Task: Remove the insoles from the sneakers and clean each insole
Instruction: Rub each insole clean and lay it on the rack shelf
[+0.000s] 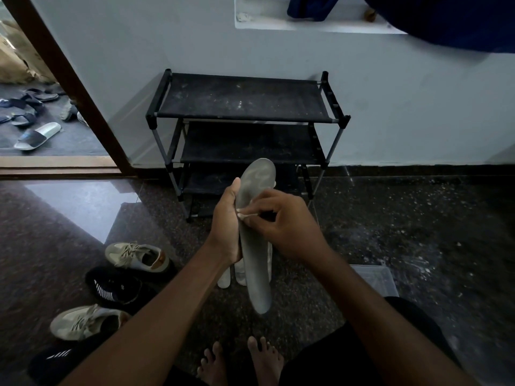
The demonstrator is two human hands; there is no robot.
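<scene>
A long grey insole (256, 263) stands upright in front of me. My left hand (227, 224) grips its left edge near the middle. My right hand (284, 224) pinches a small whitish piece, possibly a wipe or cloth (245, 216), against the insole's surface. Pale insoles (224, 278) lie on the floor behind the held one. To the left, two beige sneakers (139, 256) (83, 321) and two black sneakers (117, 285) (53, 360) sit on the dark floor.
A black shoe rack (245, 118) stands against the wall straight ahead. A clear plastic container (376, 277) sits on the floor at my right. Slippers (36, 135) lie beyond the open doorway at left. My bare feet (242, 363) are at the bottom.
</scene>
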